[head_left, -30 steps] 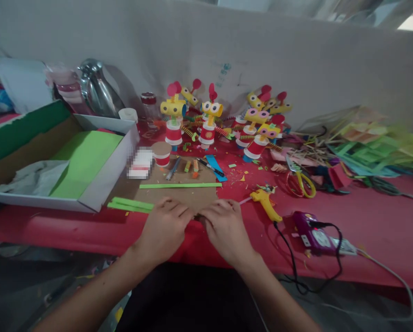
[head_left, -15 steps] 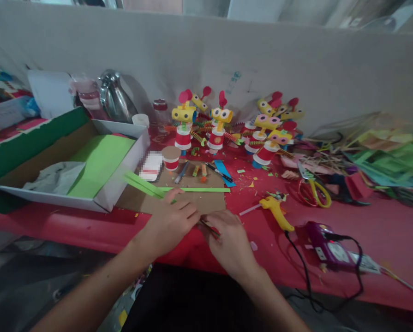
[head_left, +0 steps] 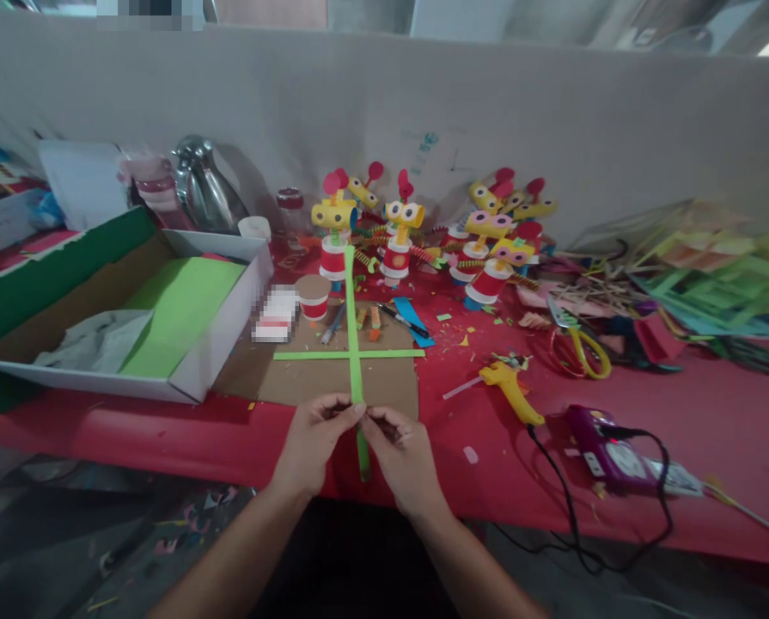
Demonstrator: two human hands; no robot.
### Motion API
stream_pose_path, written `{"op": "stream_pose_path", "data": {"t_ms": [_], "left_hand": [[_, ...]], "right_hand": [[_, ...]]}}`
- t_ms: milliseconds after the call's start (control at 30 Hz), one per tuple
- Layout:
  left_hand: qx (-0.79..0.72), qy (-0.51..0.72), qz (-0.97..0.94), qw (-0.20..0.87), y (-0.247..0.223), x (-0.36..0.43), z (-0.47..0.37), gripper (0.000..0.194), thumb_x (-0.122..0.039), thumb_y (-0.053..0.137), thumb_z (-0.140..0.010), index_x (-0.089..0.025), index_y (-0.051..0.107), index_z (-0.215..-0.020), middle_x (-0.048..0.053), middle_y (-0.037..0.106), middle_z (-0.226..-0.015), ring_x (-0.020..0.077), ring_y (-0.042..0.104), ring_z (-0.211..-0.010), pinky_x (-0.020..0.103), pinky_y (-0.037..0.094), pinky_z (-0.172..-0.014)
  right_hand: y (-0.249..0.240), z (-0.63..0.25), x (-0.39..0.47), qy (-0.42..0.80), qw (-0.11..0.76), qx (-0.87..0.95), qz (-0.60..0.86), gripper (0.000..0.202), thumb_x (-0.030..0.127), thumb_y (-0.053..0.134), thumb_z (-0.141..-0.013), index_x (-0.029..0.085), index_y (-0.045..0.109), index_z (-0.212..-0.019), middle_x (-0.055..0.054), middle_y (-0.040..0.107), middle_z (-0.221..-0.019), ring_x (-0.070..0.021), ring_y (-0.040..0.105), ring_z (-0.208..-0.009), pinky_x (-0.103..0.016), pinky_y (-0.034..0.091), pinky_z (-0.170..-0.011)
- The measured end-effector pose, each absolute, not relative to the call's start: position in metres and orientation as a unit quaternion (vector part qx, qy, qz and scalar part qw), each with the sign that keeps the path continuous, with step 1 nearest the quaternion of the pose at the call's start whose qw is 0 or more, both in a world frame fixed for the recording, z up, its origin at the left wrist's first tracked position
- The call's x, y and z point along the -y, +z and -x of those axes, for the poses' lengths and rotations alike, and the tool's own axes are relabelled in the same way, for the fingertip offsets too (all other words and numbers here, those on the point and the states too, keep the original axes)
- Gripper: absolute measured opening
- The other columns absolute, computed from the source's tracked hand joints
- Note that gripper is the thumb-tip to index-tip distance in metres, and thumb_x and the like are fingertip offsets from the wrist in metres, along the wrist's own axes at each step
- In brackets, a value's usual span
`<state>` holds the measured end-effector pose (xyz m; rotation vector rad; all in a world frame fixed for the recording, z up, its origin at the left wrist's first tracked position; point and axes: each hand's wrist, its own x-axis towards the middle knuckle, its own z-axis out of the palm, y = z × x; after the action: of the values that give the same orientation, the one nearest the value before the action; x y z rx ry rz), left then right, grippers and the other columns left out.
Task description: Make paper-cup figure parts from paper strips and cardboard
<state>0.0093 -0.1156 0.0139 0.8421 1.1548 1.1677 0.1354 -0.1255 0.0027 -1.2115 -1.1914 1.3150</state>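
Observation:
A long green paper strip point(head_left: 353, 322) stands out away from me, pinched between the fingertips of both hands near its lower end. My left hand point(head_left: 316, 438) grips it from the left side, and my right hand point(head_left: 402, 451) from the right, their thumbs almost meeting. Below the fingers, the strip's short end hangs over the red table edge. A second green strip point(head_left: 300, 355) lies crosswise on the brown cardboard point(head_left: 255, 383), behind the held one. On the cardboard also rest folded orange-green paper pieces point(head_left: 375, 322) and a craft knife point(head_left: 332, 325).
Several cup figures point(head_left: 397, 241) with yellow heads stand at the back. To the left is an open box point(head_left: 194, 383) with green paper. A paper cup point(head_left: 313, 297), yellow glue gun point(head_left: 513, 391), scissors point(head_left: 587, 348) and purple power box point(head_left: 607, 456) lie around the red table.
The held strip has swung from pointing left to pointing straight away from me. Both hands have come together, thumbs towards each other, and the dark thin thing by my right fingers no longer shows.

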Motion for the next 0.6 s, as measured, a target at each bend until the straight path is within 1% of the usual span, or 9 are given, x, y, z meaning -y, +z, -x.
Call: {"op": "stream_pose_path", "data": {"t_ms": [100,167,233,267,333,400,467,533,600], "left_hand": [[-0.507,0.480,-0.352,0.623,0.016,0.114,-0.004,0.021,-0.032,0.082,-0.058,-0.017,0.071,-0.068,-0.001,0.068,-0.068,0.0130,0.058,-0.069,0.025,0.046,-0.071],[-0.506,0.437,-0.390,0.633,0.017,0.115,0.000,0.021,-0.032,0.081,-0.058,-0.016,0.071,-0.066,-0.001,0.067,-0.066,0.0138,0.058,-0.069,0.026,0.045,-0.072],[-0.497,0.393,-0.435,0.640,0.019,0.116,0.002,0.020,-0.034,0.079,-0.061,-0.016,0.071,-0.066,0.000,0.066,-0.066,0.0145,0.057,-0.070,0.026,0.044,-0.073],[-0.497,0.375,-0.450,0.640,0.019,0.116,0.002,0.020,-0.034,0.078,-0.063,-0.016,0.072,-0.067,0.000,0.067,-0.067,0.0145,0.057,-0.070,0.027,0.043,-0.073],[-0.504,0.351,-0.468,0.635,0.021,0.118,0.003,0.019,-0.034,0.076,-0.065,-0.016,0.071,-0.069,0.000,0.067,-0.069,0.0139,0.056,-0.069,0.026,0.042,-0.071],[-0.507,0.329,-0.483,0.633,0.023,0.118,0.006,0.017,-0.032,0.073,-0.067,-0.016,0.070,-0.069,0.000,0.067,-0.069,0.0133,0.056,-0.068,0.025,0.041,-0.070],[-0.502,0.296,-0.508,0.634,0.024,0.116,0.011,0.015,-0.031,0.070,-0.070,-0.016,0.068,-0.067,0.000,0.066,-0.067,0.0128,0.055,-0.066,0.025,0.040,-0.069],[-0.498,0.261,-0.530,0.635,0.025,0.115,0.016,0.016,-0.031,0.068,-0.071,-0.016,0.067,-0.065,-0.001,0.065,-0.064,0.0123,0.053,-0.064,0.024,0.038,-0.067],[-0.497,0.239,-0.535,0.641,0.024,0.114,0.022,0.017,-0.031,0.068,-0.072,-0.016,0.065,-0.065,0.000,0.065,-0.064,0.0121,0.052,-0.064,0.024,0.038,-0.066]], "right_hand": [[0.006,-0.141,0.124,0.539,0.487,0.482,0.490,0.022,0.037,0.070,-0.074,0.019,0.069,-0.086,-0.003,0.068,-0.079,-0.0166,0.062,-0.075,-0.027,0.049,-0.069],[0.008,-0.143,0.122,0.555,0.488,0.483,0.470,0.025,0.037,0.073,-0.071,0.020,0.070,-0.090,-0.003,0.067,-0.084,-0.0175,0.062,-0.081,-0.028,0.049,-0.073],[0.010,-0.142,0.120,0.577,0.485,0.474,0.455,0.022,0.039,0.073,-0.072,0.020,0.073,-0.081,-0.002,0.067,-0.079,-0.0175,0.060,-0.079,-0.028,0.047,-0.073],[0.010,-0.141,0.120,0.589,0.486,0.459,0.454,0.022,0.041,0.072,-0.072,0.019,0.073,-0.073,-0.002,0.066,-0.073,-0.0165,0.059,-0.074,-0.027,0.046,-0.071],[0.010,-0.139,0.119,0.617,0.491,0.414,0.456,0.029,0.044,0.071,-0.073,0.018,0.070,-0.061,0.001,0.061,-0.060,-0.0129,0.052,-0.062,-0.025,0.041,-0.062],[0.010,-0.139,0.118,0.645,0.487,0.374,0.455,0.032,0.045,0.073,-0.070,0.017,0.068,-0.056,0.003,0.056,-0.052,-0.0099,0.044,-0.054,-0.024,0.035,-0.055],[0.011,-0.141,0.116,0.653,0.485,0.355,0.462,0.034,0.043,0.077,-0.067,0.016,0.063,-0.050,0.004,0.050,-0.048,-0.0083,0.040,-0.050,-0.024,0.031,-0.052],[0.013,-0.147,0.112,0.643,0.495,0.343,0.472,0.036,0.040,0.079,-0.064,0.017,0.059,-0.046,0.005,0.046,-0.045,-0.0076,0.039,-0.049,-0.024,0.030,-0.051],[0.015,-0.154,0.108,0.631,0.515,0.334,0.474,0.035,0.037,0.080,-0.063,0.017,0.058,-0.045,0.005,0.046,-0.046,-0.0074,0.039,-0.049,-0.023,0.030,-0.050]]}}
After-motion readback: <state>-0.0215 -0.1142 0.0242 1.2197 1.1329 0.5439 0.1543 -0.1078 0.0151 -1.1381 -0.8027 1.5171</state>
